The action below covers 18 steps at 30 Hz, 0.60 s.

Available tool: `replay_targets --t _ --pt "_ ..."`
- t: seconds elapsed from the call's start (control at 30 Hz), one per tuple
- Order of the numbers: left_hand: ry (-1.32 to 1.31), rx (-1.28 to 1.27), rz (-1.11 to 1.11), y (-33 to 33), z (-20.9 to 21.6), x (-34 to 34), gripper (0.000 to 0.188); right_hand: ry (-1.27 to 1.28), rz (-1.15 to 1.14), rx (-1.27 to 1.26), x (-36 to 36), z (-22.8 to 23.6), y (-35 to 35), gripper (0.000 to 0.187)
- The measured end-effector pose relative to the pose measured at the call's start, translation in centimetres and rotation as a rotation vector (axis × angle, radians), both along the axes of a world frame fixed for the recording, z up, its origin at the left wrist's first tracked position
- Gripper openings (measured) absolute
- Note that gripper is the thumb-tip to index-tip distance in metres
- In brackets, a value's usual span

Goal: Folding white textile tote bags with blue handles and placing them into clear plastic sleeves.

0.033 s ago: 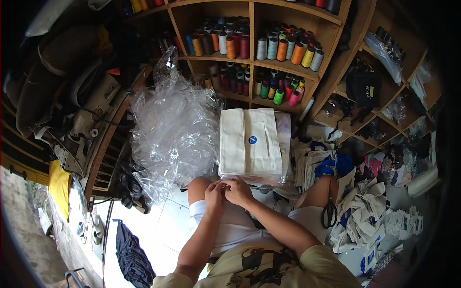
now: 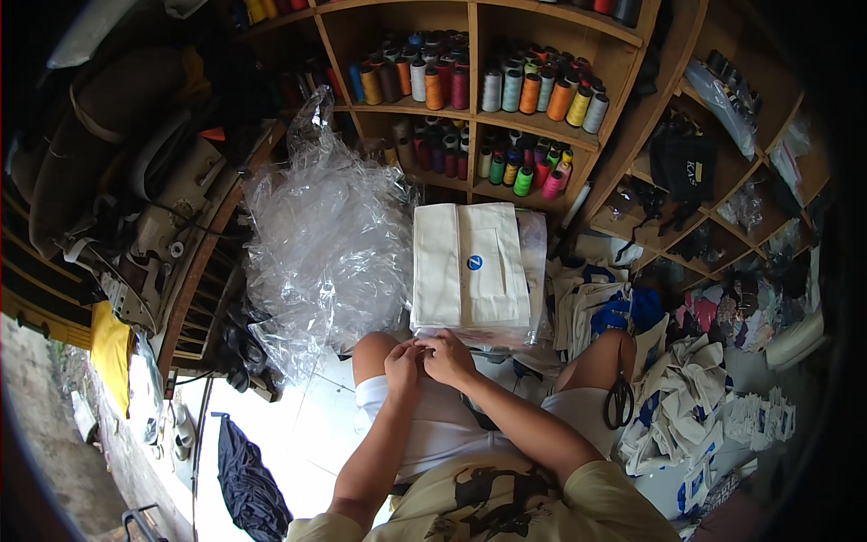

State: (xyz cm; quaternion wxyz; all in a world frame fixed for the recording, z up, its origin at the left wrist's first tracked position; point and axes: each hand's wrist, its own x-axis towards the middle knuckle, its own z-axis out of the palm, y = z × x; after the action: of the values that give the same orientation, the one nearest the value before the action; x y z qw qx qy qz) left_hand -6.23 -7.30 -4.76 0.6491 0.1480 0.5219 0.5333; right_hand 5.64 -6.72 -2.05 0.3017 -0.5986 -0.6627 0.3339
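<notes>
Close together over my left thigh, my left hand [image 2: 402, 366] and my right hand [image 2: 447, 356] meet at the fingertips. The fingers of both are curled in a pinch, and whatever lies between them is too small or hidden to make out. Just beyond them is a neat stack of cream cloth pieces [image 2: 492, 298]; the top one has a pocket-like panel with a round blue emblem. Under and beside the stack shows clear plastic wrapping [image 2: 535, 271]. A large heap of crumpled clear plastic [image 2: 330, 244] lies to the left of the stack.
Wooden shelves [image 2: 472, 63] with many coloured thread cones stand ahead. Dark-handled scissors [image 2: 619, 402] rest by my right thigh. Cream and blue cloth pieces [image 2: 677, 406] are heaped at right. A sewing machine [image 2: 185, 185] stands at left; a dark bundled cloth [image 2: 248, 479] lies on the floor.
</notes>
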Motion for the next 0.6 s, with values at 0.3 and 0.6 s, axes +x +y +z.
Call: replay_targets --t 0.3,0.6 --pt "0.027 -0.036 -0.007 0.0 2.5 0.5 0.027 -0.137 0.091 -0.119 0.2 1.5 -0.3 0.029" --pt "0.036 -0.059 -0.047 0.2 1.3 0.0 0.023 -0.017 0.137 -0.075 0.6 0.7 -0.7 0.027"
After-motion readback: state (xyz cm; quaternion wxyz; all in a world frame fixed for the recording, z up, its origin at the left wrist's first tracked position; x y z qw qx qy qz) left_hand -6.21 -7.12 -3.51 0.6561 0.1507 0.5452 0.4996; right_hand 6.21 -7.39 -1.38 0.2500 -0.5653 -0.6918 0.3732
